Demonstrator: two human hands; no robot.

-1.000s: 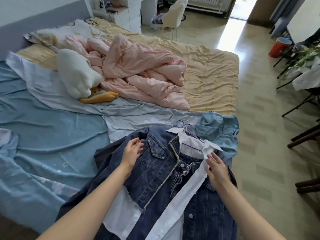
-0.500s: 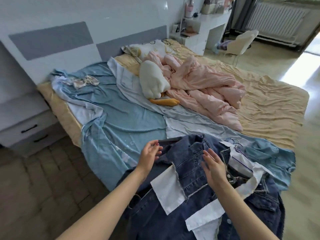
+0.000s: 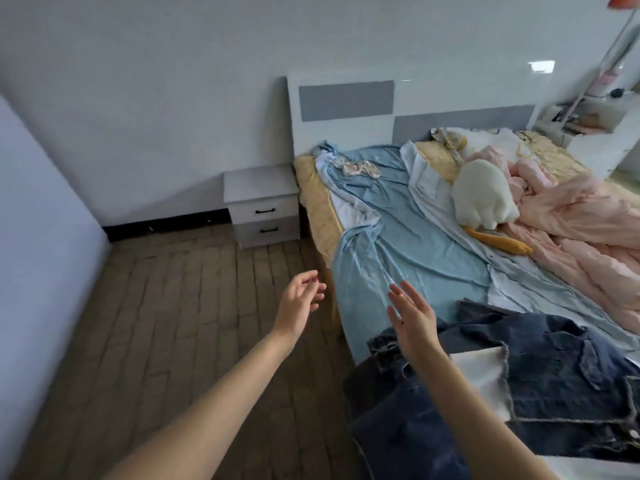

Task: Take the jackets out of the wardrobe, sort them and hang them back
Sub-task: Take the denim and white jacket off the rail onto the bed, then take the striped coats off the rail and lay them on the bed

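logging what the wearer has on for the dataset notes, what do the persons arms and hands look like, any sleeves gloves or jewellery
Both forearms are bare as far as the frame shows: no sleeves in view, no gloves. The left hand and right hand show no rings, and neither wrist carries a watch or bracelet. The nails of the left hand look painted a dark reddish shade; the right hand's nails cannot be seen.

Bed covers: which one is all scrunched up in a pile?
The pink cover, bunched in puffy folds on the bed's far side behind the white plush toy. The blue sheet lies spread out, only wrinkled, on the side near the nightstand.
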